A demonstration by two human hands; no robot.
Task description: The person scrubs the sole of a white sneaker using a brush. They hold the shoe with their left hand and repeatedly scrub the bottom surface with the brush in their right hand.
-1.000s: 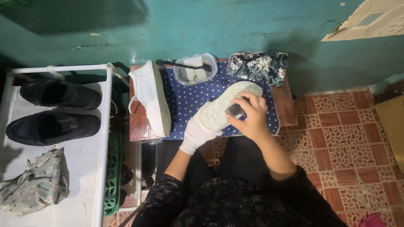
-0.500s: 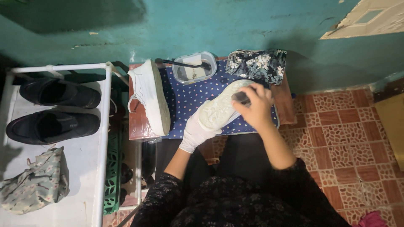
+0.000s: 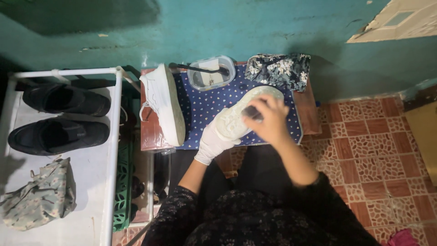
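Left hand [image 3: 213, 141], in thin white glove, clasped around overturned white rubber-soled sneaker [image 3: 241, 116] at frame centre, on dotted blue cloth [image 3: 205, 107]. Right hand [image 3: 269, 120], bare, closed on small dark brush [image 3: 251, 112] pressed to textured sole. Second white sneaker [image 3: 162, 104] lying on its side left of it.

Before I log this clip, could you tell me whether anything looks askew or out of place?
Only the second white sneaker: it lies tipped on its side at the table's left edge, sole facing the blue dotted cloth. Nothing looks spilled or damaged.

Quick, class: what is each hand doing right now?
Left hand: gloved, holding the white shoe.
Right hand: closed on a small dark brush.
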